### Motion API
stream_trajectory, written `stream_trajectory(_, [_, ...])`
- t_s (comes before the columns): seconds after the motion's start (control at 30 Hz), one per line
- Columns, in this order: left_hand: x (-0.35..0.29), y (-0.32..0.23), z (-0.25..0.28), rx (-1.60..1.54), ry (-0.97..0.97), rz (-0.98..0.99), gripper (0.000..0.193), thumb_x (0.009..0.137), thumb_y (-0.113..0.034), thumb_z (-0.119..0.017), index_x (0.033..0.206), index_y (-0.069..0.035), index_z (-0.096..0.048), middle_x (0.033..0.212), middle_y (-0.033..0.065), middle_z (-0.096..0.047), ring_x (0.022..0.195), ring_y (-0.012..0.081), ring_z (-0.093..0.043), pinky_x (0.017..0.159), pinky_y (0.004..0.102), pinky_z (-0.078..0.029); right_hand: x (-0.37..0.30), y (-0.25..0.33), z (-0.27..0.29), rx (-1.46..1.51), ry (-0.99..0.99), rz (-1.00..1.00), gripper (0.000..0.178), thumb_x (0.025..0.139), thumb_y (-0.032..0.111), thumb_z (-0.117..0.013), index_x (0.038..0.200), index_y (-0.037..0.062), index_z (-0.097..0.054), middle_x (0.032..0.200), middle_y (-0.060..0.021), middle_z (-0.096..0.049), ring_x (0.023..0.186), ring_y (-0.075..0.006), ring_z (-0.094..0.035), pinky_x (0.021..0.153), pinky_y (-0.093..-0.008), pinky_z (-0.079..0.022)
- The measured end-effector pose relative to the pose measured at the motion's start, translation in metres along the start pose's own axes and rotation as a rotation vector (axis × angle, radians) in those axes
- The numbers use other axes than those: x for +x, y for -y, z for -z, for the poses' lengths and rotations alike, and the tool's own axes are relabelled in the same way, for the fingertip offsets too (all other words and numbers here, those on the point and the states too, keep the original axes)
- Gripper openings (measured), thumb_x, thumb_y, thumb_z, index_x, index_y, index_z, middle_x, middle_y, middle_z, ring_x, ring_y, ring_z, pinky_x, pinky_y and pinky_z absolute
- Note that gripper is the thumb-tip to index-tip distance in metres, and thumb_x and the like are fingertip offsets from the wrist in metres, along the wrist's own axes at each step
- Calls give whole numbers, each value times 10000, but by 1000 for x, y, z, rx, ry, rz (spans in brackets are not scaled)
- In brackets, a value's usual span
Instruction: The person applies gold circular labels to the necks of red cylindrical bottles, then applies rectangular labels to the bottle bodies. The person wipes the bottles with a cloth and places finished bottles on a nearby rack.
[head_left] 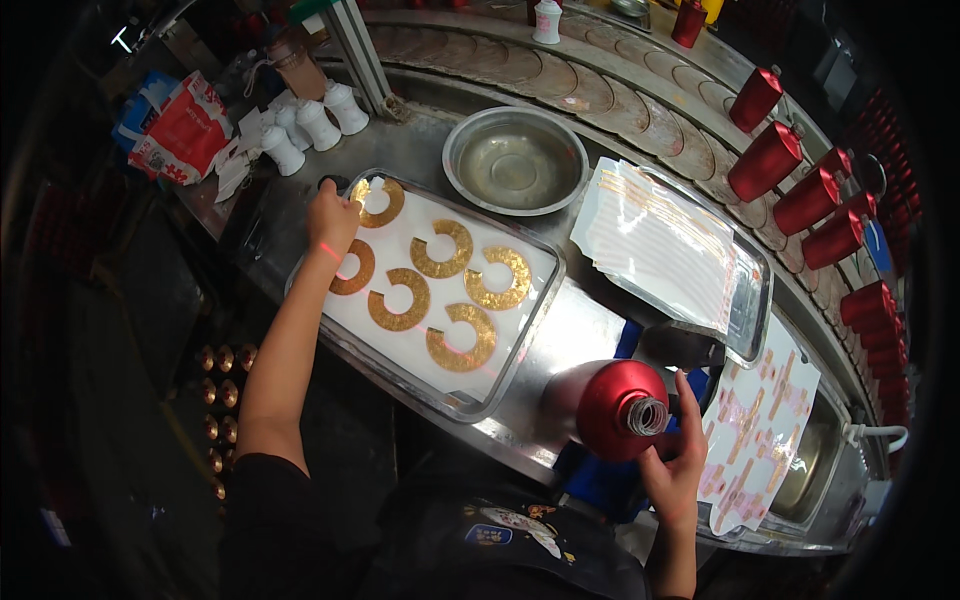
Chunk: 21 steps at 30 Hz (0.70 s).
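My left hand (333, 217) reaches to the far left corner of a metal tray (510, 378). Its fingers are closed at the edge of a gold C-shaped decal (386, 207). Several more gold C-shaped decals (441, 249) lie on the white sheet in the tray. At the front edge of the bench, my right hand (677, 462) grips a red metal bottle (603, 400) by its right side, thumb and fingers around it. The bottle's threaded neck (647, 415) is uncapped and tilts toward me.
Beyond the tray sits a metal basin (516, 160) of water. White sheets (655, 240) lie on a second tray, and a patterned decal sheet (765, 420) lies by a sink (805, 470). Red bottles (766, 160) line the curved conveyor (640, 110). White bottles (318, 125) stand back left.
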<state>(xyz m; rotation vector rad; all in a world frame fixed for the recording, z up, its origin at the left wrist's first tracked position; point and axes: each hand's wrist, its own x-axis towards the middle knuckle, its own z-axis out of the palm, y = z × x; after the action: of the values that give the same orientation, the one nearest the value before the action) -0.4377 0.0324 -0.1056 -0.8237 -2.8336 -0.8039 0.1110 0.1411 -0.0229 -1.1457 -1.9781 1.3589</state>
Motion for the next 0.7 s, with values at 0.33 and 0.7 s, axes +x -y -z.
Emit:
stream_trajectory(0.33, [-63,-60,55,-397,10,-113,224,844,-34,-741,883,8,-524,739,132,-695,683,209,-707,584,374,-520,-34,60,-29,50,480,116,238,833,154,-779,1048,52,-762,743,-64,-620,586,-128,-535,549,-261,-395])
stream_trajectory(0.7, [-244,-144,144,-1175,423,93,555,889,62,-686,1378,9,-428,1032,113,-661,778,106,-686,608,189,-483,-28,63,-161,1027,293,-382,339,973,229,-712,1226,12,-651,727,26,-607,492,-58,-488,466,-214,-378])
